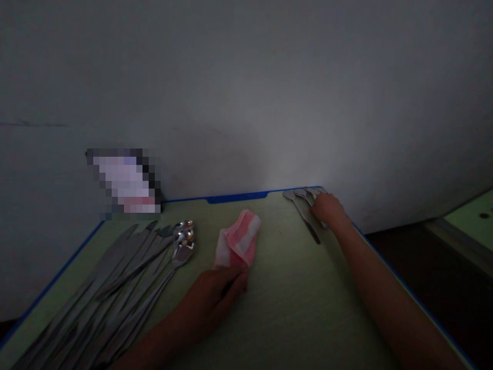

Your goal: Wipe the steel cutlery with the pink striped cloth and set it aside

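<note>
A pink-and-white striped cloth [241,239] is gripped at its near end by my left hand [221,290], fingers closed, low over the middle of the table. At the far right corner, my right hand [329,208] is closed over a small row of spoons and seems to pinch one; its fingertips are partly hidden. One spoon [304,221] lies just left of that hand, bowl toward the wall. More bowls show behind the fingers. To the left of my left hand lie several long metal utensils [134,277], with shiny spoon bowls [185,236] at their right end.
The light green table [281,308] has a blue edge and stands against a grey wall [246,103]. A blurred-out, upright phone-like object [125,182] leans at the back left. Another green surface [472,216] shows at the far right, beyond a dark gap.
</note>
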The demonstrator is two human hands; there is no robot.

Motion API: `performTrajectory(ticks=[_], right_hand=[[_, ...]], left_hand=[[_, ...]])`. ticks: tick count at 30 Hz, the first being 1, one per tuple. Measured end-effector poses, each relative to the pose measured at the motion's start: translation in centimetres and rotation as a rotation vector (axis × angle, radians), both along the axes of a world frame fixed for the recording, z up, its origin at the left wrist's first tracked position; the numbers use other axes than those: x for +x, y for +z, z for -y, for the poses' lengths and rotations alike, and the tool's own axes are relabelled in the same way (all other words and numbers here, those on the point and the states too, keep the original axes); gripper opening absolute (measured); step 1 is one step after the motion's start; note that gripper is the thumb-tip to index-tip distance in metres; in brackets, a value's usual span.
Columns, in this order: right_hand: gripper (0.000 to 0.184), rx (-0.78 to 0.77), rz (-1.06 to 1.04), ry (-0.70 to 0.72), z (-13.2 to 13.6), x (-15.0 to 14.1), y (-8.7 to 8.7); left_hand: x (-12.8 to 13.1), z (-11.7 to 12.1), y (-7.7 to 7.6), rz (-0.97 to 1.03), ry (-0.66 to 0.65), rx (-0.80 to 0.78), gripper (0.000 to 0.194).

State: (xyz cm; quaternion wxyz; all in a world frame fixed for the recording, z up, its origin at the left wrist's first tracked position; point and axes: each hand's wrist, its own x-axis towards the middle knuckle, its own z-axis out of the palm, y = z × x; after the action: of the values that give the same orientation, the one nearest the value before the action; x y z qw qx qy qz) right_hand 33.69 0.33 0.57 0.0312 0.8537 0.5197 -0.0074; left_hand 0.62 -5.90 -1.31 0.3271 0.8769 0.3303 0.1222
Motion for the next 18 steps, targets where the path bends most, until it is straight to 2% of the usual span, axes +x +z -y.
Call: performTrajectory(ticks=[9, 18], right_hand=[[0.033, 0.038, 0.014, -0.048, 0.4, -0.6, 0.4], [0.033, 0.062, -0.018, 0.006, 0.0, 0.4, -0.3]], left_hand=[[0.0, 0.0, -0.4, 0.026, 0.008, -0.011, 0.03], [-0.1, 0.0, -0.3, 0.026, 0.012, 0.015, 0.03]])
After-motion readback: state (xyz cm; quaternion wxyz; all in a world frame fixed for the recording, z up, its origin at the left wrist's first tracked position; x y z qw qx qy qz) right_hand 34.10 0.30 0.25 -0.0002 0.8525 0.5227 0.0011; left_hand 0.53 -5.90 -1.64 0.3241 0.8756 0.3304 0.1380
